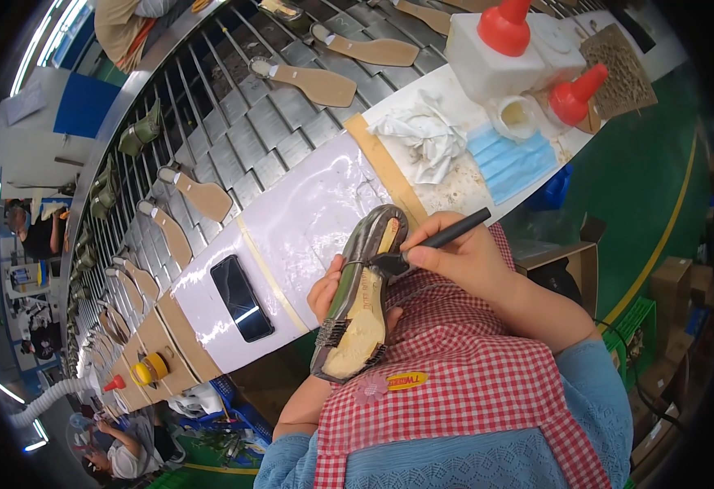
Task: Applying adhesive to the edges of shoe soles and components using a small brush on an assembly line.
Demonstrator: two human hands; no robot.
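A dark green shoe upper (345,303) on a last is turned bottom up in front of me. Its pale underside shows inside a folded dark margin, and a dark bristly edge rings the heel end. My left hand (324,287) is wrapped round the shoe from its left side, with some fingers hidden beneath it. Between the fingers of my right hand (452,254) is a black-handled brush (458,229). The brush's dark head touches the underside near the toe end.
A smartphone (243,298) lies on the light bench top. Crumpled white tissue (426,134), a blue face mask (510,161), an uncapped white pot (514,116) and red-nozzled bottles (487,53) stand or lie at right. Tan soles (316,84) rest on the metal slat conveyor. Other people are farther off.
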